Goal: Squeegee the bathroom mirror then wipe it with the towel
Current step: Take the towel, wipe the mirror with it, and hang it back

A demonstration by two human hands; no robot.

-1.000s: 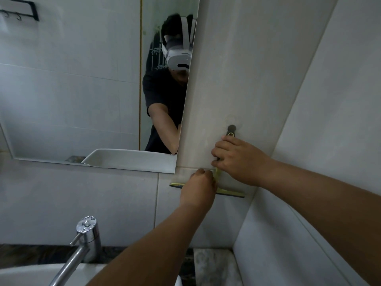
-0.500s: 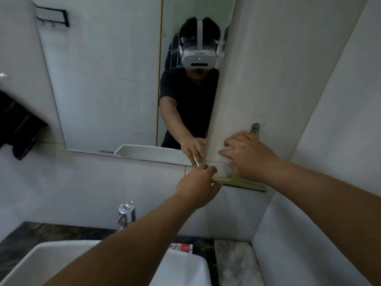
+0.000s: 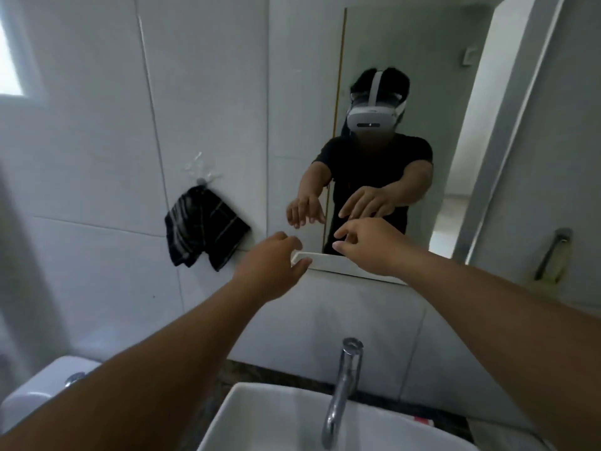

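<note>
The bathroom mirror (image 3: 302, 102) hangs on the white tiled wall ahead and reflects a person in a black shirt with both arms stretched out. A dark striped towel (image 3: 203, 227) hangs from a hook to the left of the mirror. The yellow-green squeegee (image 3: 551, 258) hangs on the wall to the right of the mirror, blurred. My left hand (image 3: 271, 266) is in front of the mirror's lower left corner, fingers apart, holding nothing. My right hand (image 3: 369, 244) is before the mirror's lower edge, fingers spread and empty.
A white basin (image 3: 260, 418) with a chrome tap (image 3: 341, 388) lies below my arms. A white toilet cistern (image 3: 48, 382) is at the lower left. A bright window (image 3: 9, 66) is at the upper left. A dark stone counter runs behind the basin.
Both hands have left the squeegee, which now hangs alone on the right wall. The view has swung left, and my hands have moved left across the mirror toward the towel side.
</note>
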